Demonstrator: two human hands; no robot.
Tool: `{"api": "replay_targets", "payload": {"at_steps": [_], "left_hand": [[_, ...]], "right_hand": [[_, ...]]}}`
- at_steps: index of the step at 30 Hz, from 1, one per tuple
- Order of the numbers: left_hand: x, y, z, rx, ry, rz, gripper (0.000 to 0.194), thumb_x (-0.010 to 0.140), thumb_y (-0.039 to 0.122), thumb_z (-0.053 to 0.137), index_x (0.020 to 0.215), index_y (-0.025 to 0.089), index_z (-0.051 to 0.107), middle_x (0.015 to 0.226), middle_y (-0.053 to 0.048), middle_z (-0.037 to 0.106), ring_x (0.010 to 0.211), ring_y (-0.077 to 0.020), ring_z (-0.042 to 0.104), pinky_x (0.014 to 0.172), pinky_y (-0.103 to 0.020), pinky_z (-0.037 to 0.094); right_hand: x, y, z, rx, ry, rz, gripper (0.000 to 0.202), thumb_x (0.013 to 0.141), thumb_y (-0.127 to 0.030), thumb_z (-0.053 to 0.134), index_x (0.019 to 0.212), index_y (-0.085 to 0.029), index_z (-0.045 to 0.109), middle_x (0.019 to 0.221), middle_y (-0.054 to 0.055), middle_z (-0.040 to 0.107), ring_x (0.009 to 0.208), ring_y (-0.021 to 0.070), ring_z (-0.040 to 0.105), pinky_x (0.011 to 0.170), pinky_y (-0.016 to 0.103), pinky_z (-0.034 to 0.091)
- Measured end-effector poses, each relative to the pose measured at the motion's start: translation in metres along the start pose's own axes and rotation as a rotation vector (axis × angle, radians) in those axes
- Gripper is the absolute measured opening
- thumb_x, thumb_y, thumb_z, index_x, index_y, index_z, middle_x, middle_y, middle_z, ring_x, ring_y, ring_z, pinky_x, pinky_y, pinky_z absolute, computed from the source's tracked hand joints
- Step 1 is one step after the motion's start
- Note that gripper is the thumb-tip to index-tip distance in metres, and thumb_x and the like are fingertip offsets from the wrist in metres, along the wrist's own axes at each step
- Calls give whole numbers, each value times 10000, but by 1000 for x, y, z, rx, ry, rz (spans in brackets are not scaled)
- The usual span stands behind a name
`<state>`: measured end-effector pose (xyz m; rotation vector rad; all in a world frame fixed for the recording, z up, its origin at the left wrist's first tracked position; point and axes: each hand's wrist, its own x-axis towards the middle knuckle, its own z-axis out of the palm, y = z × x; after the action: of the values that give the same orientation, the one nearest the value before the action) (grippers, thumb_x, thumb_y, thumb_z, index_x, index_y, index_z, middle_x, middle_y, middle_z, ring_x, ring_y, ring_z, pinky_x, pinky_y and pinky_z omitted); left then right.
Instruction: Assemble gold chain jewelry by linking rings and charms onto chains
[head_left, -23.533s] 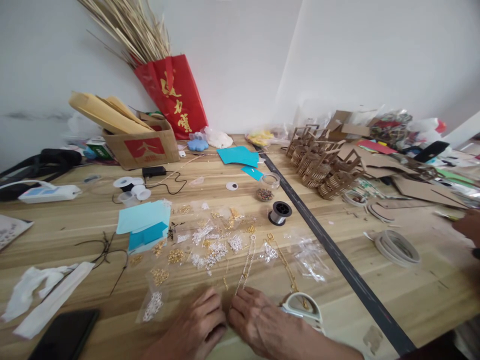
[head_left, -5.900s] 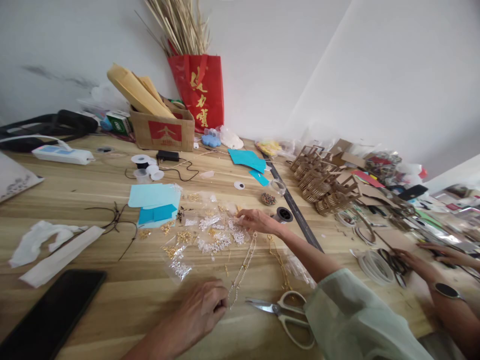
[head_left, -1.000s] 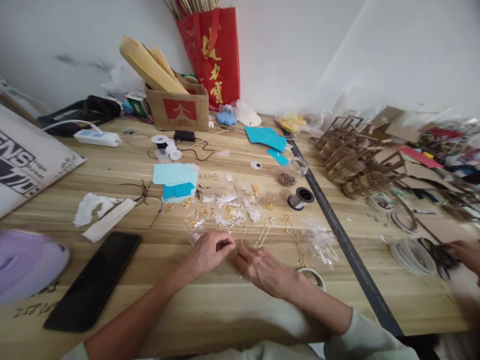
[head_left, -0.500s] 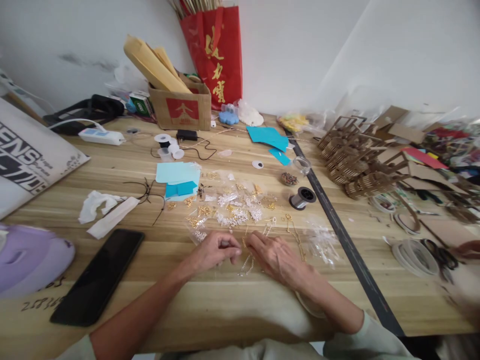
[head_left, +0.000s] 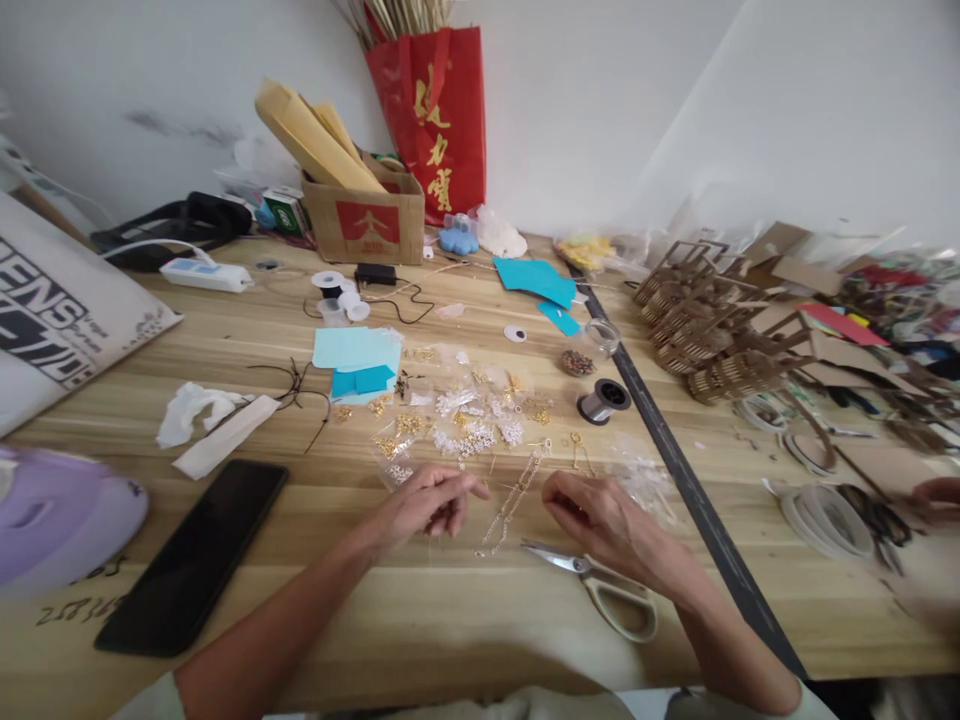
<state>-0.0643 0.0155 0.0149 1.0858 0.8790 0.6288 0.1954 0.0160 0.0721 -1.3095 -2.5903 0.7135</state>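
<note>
My left hand (head_left: 431,505) hovers low over the wooden table, fingers curled and the index tip reaching toward a silver chain (head_left: 491,530). A faint fine strand seems to hang below it; what its fingers hold is too small to make out. On the other side of the chain is my right hand (head_left: 600,515), its fingers bent together with their tips hidden. Under its wrist lie scissors (head_left: 619,603) with pale handles, blades pointing left. A gold chain with a clasp (head_left: 576,450) rests just beyond. Ahead spread small bags of gold and silver findings (head_left: 465,430).
A wire spool (head_left: 604,402) and a cup of beads (head_left: 577,362) stand near a dark strip (head_left: 705,500). Woven baskets (head_left: 720,330) are at right, beside another person's hand (head_left: 937,495). A phone (head_left: 195,560) and purple object (head_left: 67,520) lie left.
My right hand has moved right, away from my left hand and the silver chain. This uncovers the scissors' blades and more of the chain. My left index finger has stretched out slightly.
</note>
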Motion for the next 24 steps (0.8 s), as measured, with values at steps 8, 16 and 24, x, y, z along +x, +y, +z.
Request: {"api": "replay_targets", "payload": {"at_steps": [8,16,24], "left_hand": [[5,-6,7,-89,19,0,429,626,283,802,1003,116,684,728,-4,656,534,-79,549,508,-209,421],[3,0,14,-170,116,71,314,600,287,820,839,124,698,640,11,654,513,-81,542,503,-209,435],[5,-5,13,-201,139,142,256,643,348,804,704,128,689,632,-12,683,527,-94,552,552,-228,468]], "right_hand": [[-4,-4,2,128,-26,56,113,899,-158,462,818,-180,538,605,-43,517,506,93,440,506,206,305],[-4,-5,6,165,-69,96,103,894,-169,464,831,-183,544,634,-36,537,541,102,466,528,205,325],[-2,-9,10,192,-126,130,109,897,-176,491,813,-177,560,646,-35,552,554,99,477,534,204,324]]}}
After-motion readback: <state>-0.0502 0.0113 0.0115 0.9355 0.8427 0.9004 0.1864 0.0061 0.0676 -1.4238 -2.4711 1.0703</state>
